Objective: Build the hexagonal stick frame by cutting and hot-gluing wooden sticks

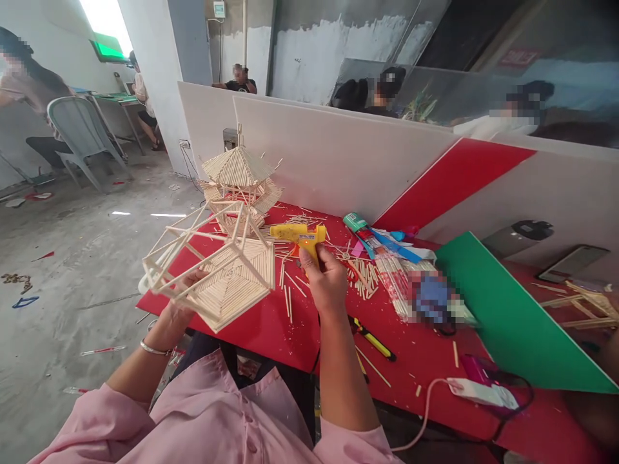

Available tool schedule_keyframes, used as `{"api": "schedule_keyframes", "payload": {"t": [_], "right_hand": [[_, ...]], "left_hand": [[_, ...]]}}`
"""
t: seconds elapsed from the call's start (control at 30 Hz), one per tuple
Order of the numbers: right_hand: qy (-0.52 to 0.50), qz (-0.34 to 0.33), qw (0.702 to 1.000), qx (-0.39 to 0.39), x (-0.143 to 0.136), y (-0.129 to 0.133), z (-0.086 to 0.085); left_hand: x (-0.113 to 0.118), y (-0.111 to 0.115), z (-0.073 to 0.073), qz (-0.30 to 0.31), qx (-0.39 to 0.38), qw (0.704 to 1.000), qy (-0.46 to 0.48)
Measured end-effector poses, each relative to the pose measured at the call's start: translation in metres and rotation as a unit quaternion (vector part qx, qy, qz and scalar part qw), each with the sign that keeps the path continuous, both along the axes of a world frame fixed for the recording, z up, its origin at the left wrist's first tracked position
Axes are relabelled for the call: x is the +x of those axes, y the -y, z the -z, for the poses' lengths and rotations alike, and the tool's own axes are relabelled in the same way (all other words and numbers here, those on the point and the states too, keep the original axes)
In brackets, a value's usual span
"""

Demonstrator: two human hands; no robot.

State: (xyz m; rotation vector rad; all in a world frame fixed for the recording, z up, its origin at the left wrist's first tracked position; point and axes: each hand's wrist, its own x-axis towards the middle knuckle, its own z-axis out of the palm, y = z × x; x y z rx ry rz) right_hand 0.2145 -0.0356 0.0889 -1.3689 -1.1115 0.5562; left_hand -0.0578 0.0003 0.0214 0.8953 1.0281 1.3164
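My left hand (pixel 181 299) is closed on a hexagonal frame of pale wooden sticks (pixel 232 277), gripping it from the lower left. The frame has a slatted panel on one face and is tilted in the air over the table's near left edge. In my right hand (pixel 326 280) is a yellow hot glue gun (pixel 300 233), held by its handle. Its nozzle points left, just beyond the frame's upper right corner. Behind the frame stands a pagoda-like stick model (pixel 239 167) with a pointed roof, partly hidden by the frame.
Loose sticks (pixel 365 277) lie scattered over the red table (pixel 285 341). A yellow and black utility knife (pixel 372 338), a green-capped can (pixel 355 223) and a white power strip (pixel 481 392) rest on it. A green board (pixel 522 316) leans at right; white partitions (pixel 314 154) stand behind. Other people sit beyond.
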Motion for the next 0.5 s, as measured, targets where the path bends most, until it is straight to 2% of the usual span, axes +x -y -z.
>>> {"api": "schedule_keyframes", "payload": {"t": [0.03,0.17,0.27,0.37,0.5], "right_hand": [[0.015,0.007,1.0,0.0,0.0,0.001,0.0],[0.023,0.009,0.999,0.024,0.0,0.01,0.001],[0.076,0.017,0.995,0.061,-0.004,0.016,-0.004],[0.156,0.033,0.981,0.113,-0.011,0.017,-0.011],[0.206,0.038,0.965,0.157,-0.013,0.014,-0.01]], "left_hand": [[-0.005,0.008,0.003,-0.006,0.029,0.999,-0.038],[-0.022,0.03,0.013,-0.007,0.054,0.996,-0.071],[-0.023,0.028,0.02,-0.002,0.063,0.995,-0.084],[-0.016,0.02,0.023,0.01,0.039,0.997,-0.067],[-0.009,0.021,0.015,0.013,0.043,0.998,-0.05]]}}
